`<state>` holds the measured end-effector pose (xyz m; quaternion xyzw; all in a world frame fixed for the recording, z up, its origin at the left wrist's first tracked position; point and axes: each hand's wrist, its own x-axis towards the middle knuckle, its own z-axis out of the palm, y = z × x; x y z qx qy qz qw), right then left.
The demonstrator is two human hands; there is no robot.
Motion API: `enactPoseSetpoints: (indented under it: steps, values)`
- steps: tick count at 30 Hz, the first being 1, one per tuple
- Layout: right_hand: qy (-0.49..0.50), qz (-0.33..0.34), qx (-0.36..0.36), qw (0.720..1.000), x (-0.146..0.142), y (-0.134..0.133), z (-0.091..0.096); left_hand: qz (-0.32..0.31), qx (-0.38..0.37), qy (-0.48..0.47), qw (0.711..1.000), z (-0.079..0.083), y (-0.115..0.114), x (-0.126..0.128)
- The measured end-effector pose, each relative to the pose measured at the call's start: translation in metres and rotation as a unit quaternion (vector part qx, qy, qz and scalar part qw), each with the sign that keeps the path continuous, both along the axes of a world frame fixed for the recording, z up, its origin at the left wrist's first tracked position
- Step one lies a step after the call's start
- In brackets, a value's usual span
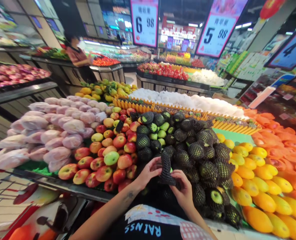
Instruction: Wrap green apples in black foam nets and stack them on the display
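My left hand (151, 170) pinches the edge of a black foam fruit net (166, 166), which stands up lengthwise between my two hands. Fingers of my right hand (183, 187) close on the net's other side. A sliver of green fruit (171, 170) shows beside the right fingertips; the rest of it is hidden. Just beyond my hands lies a heap of green apples in black foam nets (196, 150), with several bare green apples (161, 134) among them. Red and yellow apples (104, 173) are piled to the left of my left hand.
Wrapped pale pink fruit (60, 123) fills the stand's left side. Yellow-orange fruit (250, 166) and orange-wrapped fruit (283, 146) lie right; white-wrapped fruit (183, 101) sits behind a low yellow fence (137, 106). A cart (5, 200) stands lower left. Another person (79, 58) stands farther back. Price signs (144, 25) hang overhead.
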<state>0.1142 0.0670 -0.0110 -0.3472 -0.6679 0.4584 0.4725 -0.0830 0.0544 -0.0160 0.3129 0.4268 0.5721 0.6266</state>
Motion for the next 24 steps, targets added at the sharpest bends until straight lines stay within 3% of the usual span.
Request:
enactPoseSetpoints:
  steps: [4,8,11,13,14,18,20,24]
  values:
    - [0.013,0.009,0.019,1.000,0.004,-0.003,-0.001,-0.016,0.045,0.021,0.999,0.004,-0.004,0.004]
    - [0.010,0.003,0.044,0.999,0.010,-0.004,0.008,0.058,0.033,0.019,0.998,0.004,-0.011,0.010]
    - [-0.006,0.121,0.055,0.991,0.014,-0.006,0.017,0.095,0.036,-0.002,0.995,0.001,-0.020,0.014]
    - [0.005,0.194,0.009,0.981,0.016,-0.008,0.018,0.085,0.041,-0.002,0.996,-0.002,-0.028,0.018]
    - [0.022,0.197,-0.036,0.980,0.015,-0.009,0.017,0.076,0.041,0.011,0.996,-0.003,-0.033,0.020]
    - [0.105,0.088,-0.215,0.967,0.008,-0.013,0.002,0.042,0.048,0.089,0.994,-0.008,-0.050,0.026]
    - [0.112,0.091,-0.242,0.960,0.005,-0.015,-0.006,0.026,0.052,0.107,0.993,-0.009,-0.057,0.027]
    - [0.084,0.134,-0.228,0.961,0.004,-0.023,-0.014,0.024,0.025,0.141,0.989,-0.011,-0.066,0.030]
